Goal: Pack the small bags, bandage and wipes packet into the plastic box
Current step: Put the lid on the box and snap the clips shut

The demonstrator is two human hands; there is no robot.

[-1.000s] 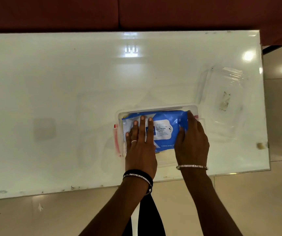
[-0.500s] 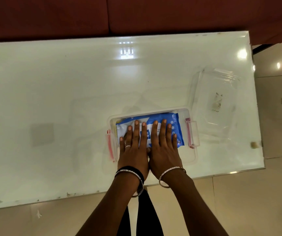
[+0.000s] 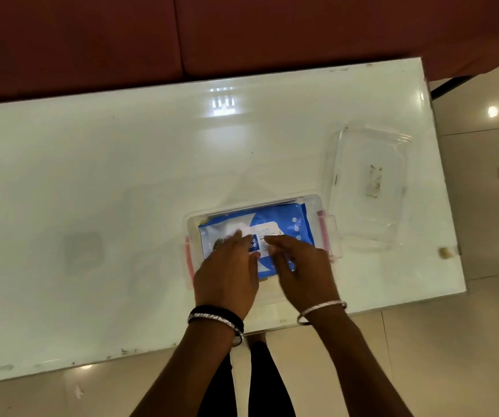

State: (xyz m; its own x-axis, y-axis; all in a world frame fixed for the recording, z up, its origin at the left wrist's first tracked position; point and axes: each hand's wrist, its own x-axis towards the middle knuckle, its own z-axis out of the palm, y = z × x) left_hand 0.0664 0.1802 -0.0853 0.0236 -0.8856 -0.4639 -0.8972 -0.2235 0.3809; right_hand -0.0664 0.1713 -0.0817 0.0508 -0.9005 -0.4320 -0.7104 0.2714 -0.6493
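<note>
From the head camera we see the blue wipes packet (image 3: 284,227) lying flat inside the clear plastic box (image 3: 312,203), which sits near the front edge of the white table (image 3: 121,176). Our left hand (image 3: 227,272) and right hand (image 3: 299,269) are over the packet's near half, side by side with fingers loosely extended and gripping nothing; motion blur hides whether they touch it. The clear lid (image 3: 368,188) lies just right of the box.
</note>
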